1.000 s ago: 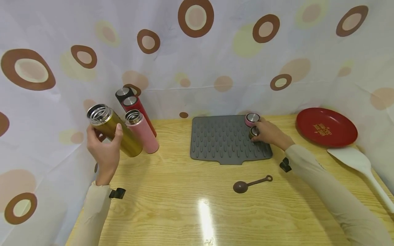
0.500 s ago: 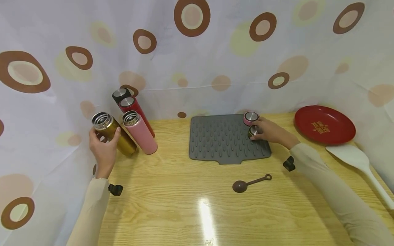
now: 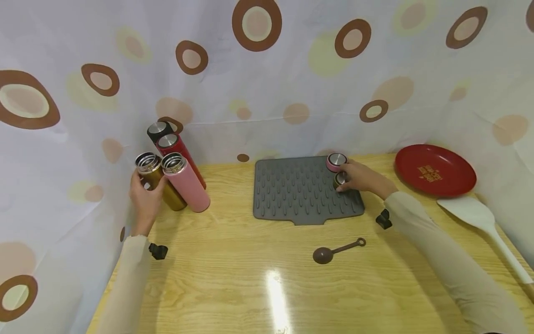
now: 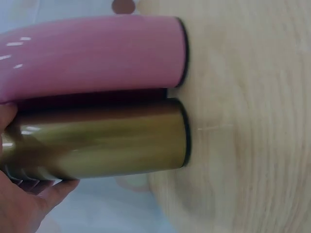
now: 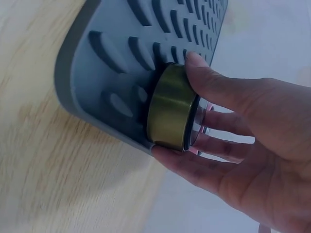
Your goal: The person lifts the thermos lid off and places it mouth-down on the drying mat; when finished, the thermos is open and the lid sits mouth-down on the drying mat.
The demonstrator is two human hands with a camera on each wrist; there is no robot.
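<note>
My left hand [image 3: 146, 202] grips the upper part of a gold thermos flask [image 3: 172, 192], thumb and fingers around it. The flask's mouth is uncovered. Right beside it stands a pink thermos flask [image 3: 191, 188], also without a lid. In the left wrist view the base of the gold flask [image 4: 121, 141] is down by the wooden table. My right hand [image 3: 364, 178] pinches a gold flask lid [image 5: 170, 109] by its sides, near the right edge of a grey ribbed mat [image 3: 300, 192]. A pink lid [image 3: 336, 160] sits just behind it on the mat.
Behind the open flasks stand a red flask [image 3: 168, 141] and a black flask [image 3: 157, 130], both with lids. A brown spoon [image 3: 323, 255] lies in front of the mat. At right are a red plate [image 3: 448, 185] and a white spatula [image 3: 471, 212]. A patterned curtain surrounds the table.
My left hand has moved the gold flask rightward and down, closer against the pink one. My right hand keeps hold of the gold lid on the mat. The head view has shifted slightly.
</note>
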